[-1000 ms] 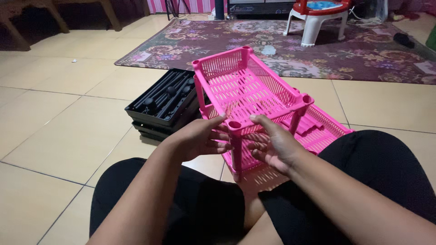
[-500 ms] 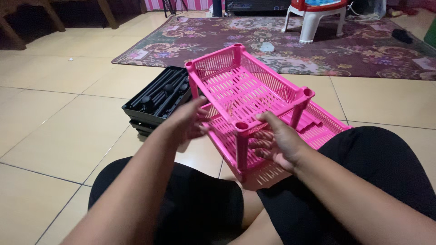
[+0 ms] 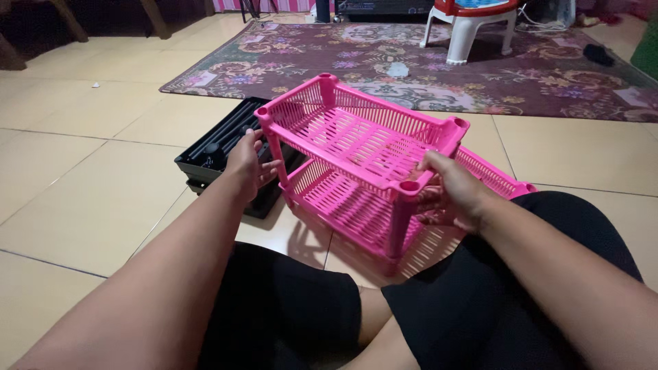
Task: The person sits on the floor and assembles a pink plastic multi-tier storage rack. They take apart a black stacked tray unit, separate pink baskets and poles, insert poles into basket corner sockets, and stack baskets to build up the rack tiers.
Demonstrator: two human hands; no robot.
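Pink rack (image 3: 356, 147): a two-tier slatted plastic shelf, standing on the tile floor (image 3: 82, 199) just in front of my crossed legs, one corner turned toward me.
Where it sits: lower tier down on the tiles, upper tier raised on corner posts; a black tray (image 3: 212, 151) of dark parts lies right behind its left end.
Left hand (image 3: 248, 163): wrapped loosely round the left corner post, just below the top tier, fingers curled and touching it.
Right hand (image 3: 452, 192): clamped on the near right corner, thumb over the top tier's rim, fingers under it beside the post.
Hands together or apart: well apart, one at each end of the rack.
Step in hand: I judge I'm seating the top tier on its posts and steadying the frame.
Next move calls for: even downward pressure at both corners, I'd say, keeping the posts upright so the sockets meet squarely.
Against a second ago: my hands were close together at the near corner post; now they've spread to opposite ends, and the rack lies more side-on to me.
Further back: a patterned rug (image 3: 439, 65) and a white plastic stool (image 3: 473, 31).
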